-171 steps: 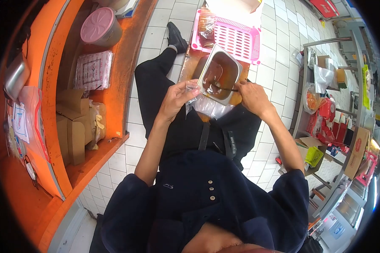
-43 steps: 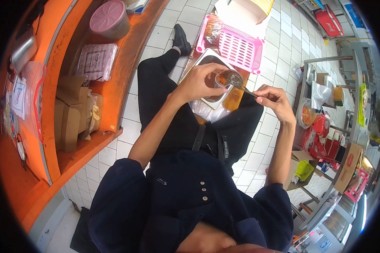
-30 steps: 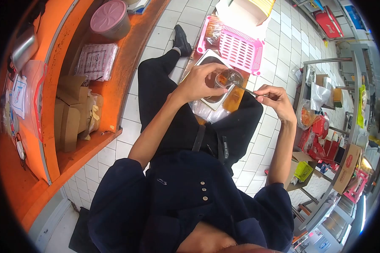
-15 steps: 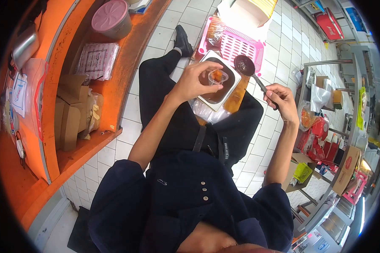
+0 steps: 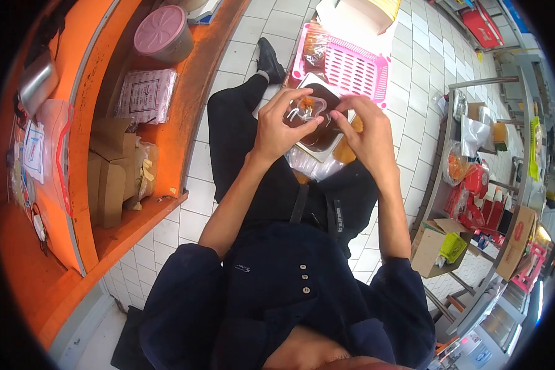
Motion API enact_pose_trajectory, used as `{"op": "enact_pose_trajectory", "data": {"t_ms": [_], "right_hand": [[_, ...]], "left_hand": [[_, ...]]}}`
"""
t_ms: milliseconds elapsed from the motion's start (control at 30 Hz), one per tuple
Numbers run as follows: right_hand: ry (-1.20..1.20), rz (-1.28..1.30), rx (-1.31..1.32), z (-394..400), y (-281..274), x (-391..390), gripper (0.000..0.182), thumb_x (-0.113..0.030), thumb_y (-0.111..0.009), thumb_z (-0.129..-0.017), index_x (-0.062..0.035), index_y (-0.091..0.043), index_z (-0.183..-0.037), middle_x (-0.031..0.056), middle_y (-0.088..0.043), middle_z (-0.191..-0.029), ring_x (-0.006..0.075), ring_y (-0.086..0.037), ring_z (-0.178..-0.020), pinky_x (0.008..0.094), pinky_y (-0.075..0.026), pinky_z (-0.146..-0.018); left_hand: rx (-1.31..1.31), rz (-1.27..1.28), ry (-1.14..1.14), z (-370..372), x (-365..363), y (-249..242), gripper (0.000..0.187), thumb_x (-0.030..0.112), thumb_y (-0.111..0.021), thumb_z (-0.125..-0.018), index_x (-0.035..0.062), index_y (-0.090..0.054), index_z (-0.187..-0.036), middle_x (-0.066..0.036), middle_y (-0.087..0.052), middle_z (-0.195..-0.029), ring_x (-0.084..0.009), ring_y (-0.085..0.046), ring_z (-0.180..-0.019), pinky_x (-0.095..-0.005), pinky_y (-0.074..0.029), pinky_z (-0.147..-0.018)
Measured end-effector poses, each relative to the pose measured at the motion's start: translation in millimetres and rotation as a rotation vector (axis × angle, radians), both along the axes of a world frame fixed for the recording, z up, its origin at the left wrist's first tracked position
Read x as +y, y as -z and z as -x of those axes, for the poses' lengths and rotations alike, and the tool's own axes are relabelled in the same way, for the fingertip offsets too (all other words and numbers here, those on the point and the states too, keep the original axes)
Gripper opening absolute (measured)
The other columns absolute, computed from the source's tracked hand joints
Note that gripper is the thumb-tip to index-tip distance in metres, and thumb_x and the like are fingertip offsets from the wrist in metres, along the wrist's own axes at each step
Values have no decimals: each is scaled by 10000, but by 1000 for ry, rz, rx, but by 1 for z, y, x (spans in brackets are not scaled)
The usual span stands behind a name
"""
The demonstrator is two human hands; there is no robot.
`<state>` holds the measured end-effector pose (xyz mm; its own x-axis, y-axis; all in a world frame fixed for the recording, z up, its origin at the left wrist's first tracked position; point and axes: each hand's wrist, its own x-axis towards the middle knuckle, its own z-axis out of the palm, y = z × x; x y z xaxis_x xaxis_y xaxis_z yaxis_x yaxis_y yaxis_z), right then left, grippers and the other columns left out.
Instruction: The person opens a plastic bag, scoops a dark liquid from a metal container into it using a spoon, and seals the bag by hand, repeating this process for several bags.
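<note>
The left hand (image 5: 277,128) has a small clear plastic cup (image 5: 309,108) pinched between thumb and fingers, raised above the left part of the metal pan (image 5: 314,156), with its mouth facing up and some orange food inside. The ladle has gone from the right hand (image 5: 371,128), and this hand has come in close beside the cup, above the right part of the pan. That leaves both hands at the cup rather than one holding it and the other holding the ladle. The right grip is drawn in, thumb and fingertips near each other by the cup; whether they pinch anything, or just touch the rim, I cannot tell. Dark brown liquid shows in the pan under the hands. On the pan's near side, toward the person's lap, lie crumpled clear plastic bags (image 5: 314,168). Beyond the pan sits a pink basket (image 5: 354,65), with a clear-wrapped packet of something brown (image 5: 316,47) at its left end, and past that an open carton (image 5: 365,13). Well to the left of the pan, an orange shelf unit (image 5: 197,74) holds a pink-lidded tub (image 5: 161,32).
</note>
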<state>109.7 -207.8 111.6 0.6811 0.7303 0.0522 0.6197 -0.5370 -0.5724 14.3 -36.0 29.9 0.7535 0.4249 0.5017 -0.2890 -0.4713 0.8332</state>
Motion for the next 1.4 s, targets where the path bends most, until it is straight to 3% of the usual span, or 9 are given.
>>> {"op": "enact_pose_trajectory", "data": {"t_ms": [33, 267, 333, 400, 500, 767, 833, 1267, 1400], "right_hand": [[-14, -284, 58, 6, -8, 6, 153, -99, -765, -856, -21, -718, -979, 139, -701, -1092, 315, -693, -978, 420, -547, -870], [-127, -251, -160, 11, 8, 14, 90, -81, -735, -873, -36, -706, -945, 132, -577, -1307, 264, -640, -1075, 438, -540, -820], [-24, -317, -87, 9, 12, 12, 80, -45, -695, -912, -25, -694, -989, 136, -648, -1174, 247, -675, -974, 406, -544, -799], [24, -377, 66, 4, 19, 7, 79, -30, -675, -930, -16, -684, -1008, 130, -674, -1089, 234, -684, -916, 383, -541, -788], [99, -512, 263, 4, 30, 5, 95, -17, -653, -956, 0, -667, -1048, 117, -706, -943, 209, -690, -814, 340, -533, -764], [-38, -457, 143, 3, 12, 5, 136, -79, -739, -916, 11, -696, -1008, 87, -711, -917, 182, -680, -829, 314, -517, -730], [-72, -458, 187, 3, 14, 5, 139, -99, -767, -895, 9, -706, -958, 82, -693, -888, 192, -673, -833, 317, -508, -711], [-112, -417, 45, 5, 1, 4, 95, -58, -747, -875, -10, -713, -949, 91, -633, -860, 256, -639, -802, 368, -516, -715], [-138, -412, 20, 4, 0, 4, 94, -43, -762, -841, -9, -718, -917, 91, -613, -825, 239, -620, -768, 365, -496, -678]], "left_hand": [[4, 0, 11, 0, -3, -2, 497, 133, -889, -736, 35, -692, -1182, -110, -716, -1057, -215, -700, -894, -313, -554, -748], [15, 50, -47, -2, -9, -2, 527, 103, -895, -734, 26, -678, -1208, -105, -712, -1077, -203, -697, -898, -315, -556, -772], [9, 93, -43, 0, -10, 3, 517, 93, -886, -753, 23, -673, -1218, -90, -718, -1060, -173, -689, -886, -296, -549, -766], [86, 676, 136, 4, -12, 4, 333, 11, -799, -856, -2, -701, -1175, -39, -699, -1036, -112, -650, -968, -283, -510, -876], [154, 728, 249, 7, -6, 3, 203, 4, -750, -907, -3, -734, -1109, -39, -699, -1007, -109, -642, -964, -271, -492, -880], [122, 428, 185, 11, -8, -20, 107, 23, -741, -915, -22, -761, -1011, -65, -702, -960, -111, -635, -880, -256, -484, -797], [29, 308, 107, 11, -9, -22, 120, 62, -791, -865, 17, -781, -976, -42, -733, -896, -79, -621, -739, -225, -457, -642], [-57, 356, 46, 16, -4, -24, 85, 9, -781, -843, 2, -768, -926, -75, -736, -881, -138, -686, -812, -272, -523, -708], [-38, 184, 147, 11, -6, -28, 82, 29, -785, -844, 4, -763, -919, -72, -730, -875, -149, -690, -812, -275, -524, -703]]}}
